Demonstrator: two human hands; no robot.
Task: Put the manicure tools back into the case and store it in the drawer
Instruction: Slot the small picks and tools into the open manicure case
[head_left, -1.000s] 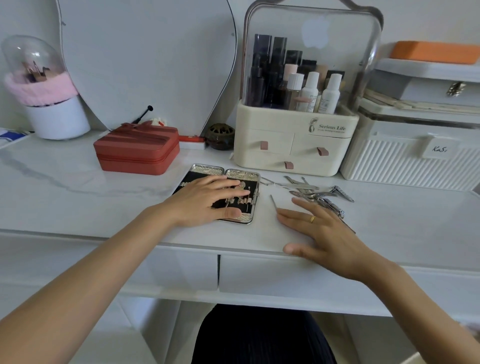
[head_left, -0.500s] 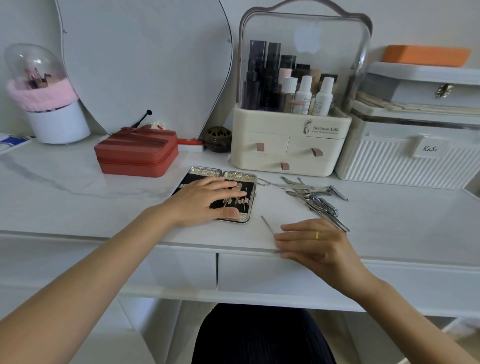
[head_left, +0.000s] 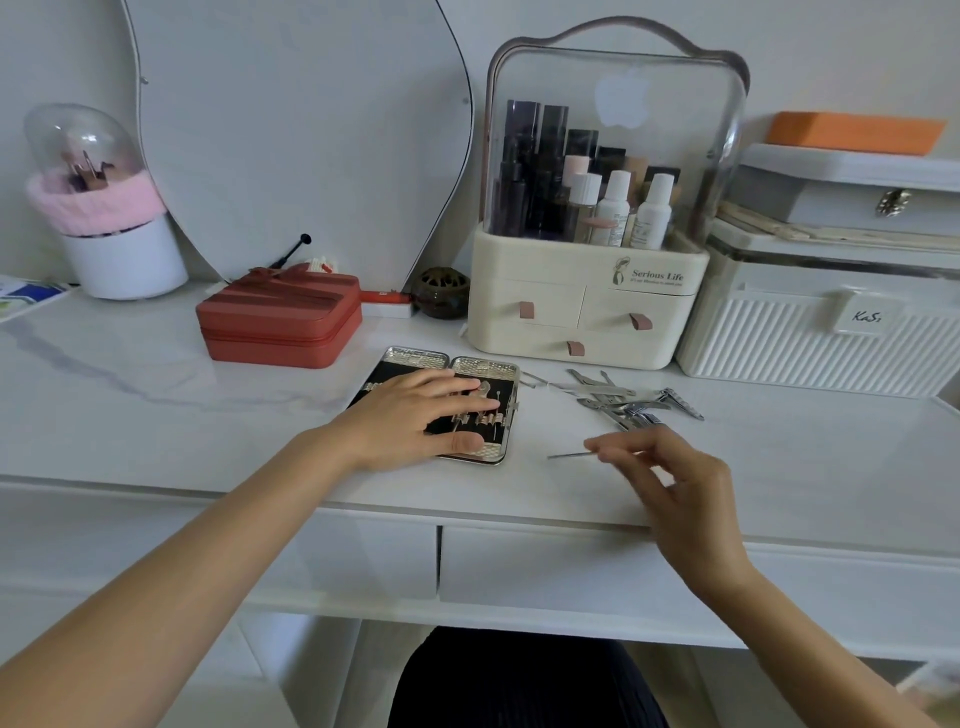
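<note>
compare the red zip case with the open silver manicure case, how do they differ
The red zip case is zipped shut; the open silver manicure case lies spread flat, showing its black lining. The red one looks soft, thick and boxy; the silver one is thin, with a shiny textured metal rim. Nothing touches the red case, while the left hand rests flat on the silver one. Both sit on the white marble-look tabletop.

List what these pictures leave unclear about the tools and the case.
- Head view: the left hand covers much of the open case, hiding which slots are filled.
- The heap of loose tools overlaps; count unclear.
- The thin tool pinched by the right hand: tip too small to identify.
</note>
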